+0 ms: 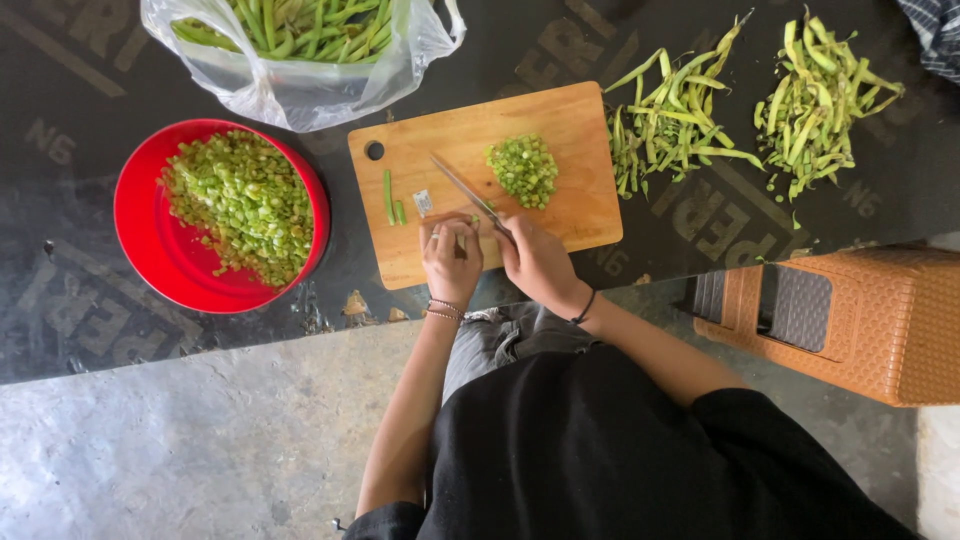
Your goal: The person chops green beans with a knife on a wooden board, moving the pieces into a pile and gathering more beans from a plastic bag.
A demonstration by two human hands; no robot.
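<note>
A red bowl (160, 250) heaped with chopped green beans (240, 200) sits on the black printed mat (80, 100). Above it lies a clear plastic bag (300, 85) of whole beans. Two heaps of bean trimmings (670, 120) (stringy, pale) lie right. A woven brown stool (880, 320) stands on the concrete floor (200, 440).

Above the wooden cutting board (487, 180), the clear plastic bag of green beans (300, 45) is cut off by the top edge. The knife (468, 195) handle is hidden inside the right hand (538, 262). Whatever the left hand's (450, 258) fingers (440, 237) pin to the board is mostly covered. Right of the board, the woven brown stool (860, 320) runs past the frame edge.
</note>
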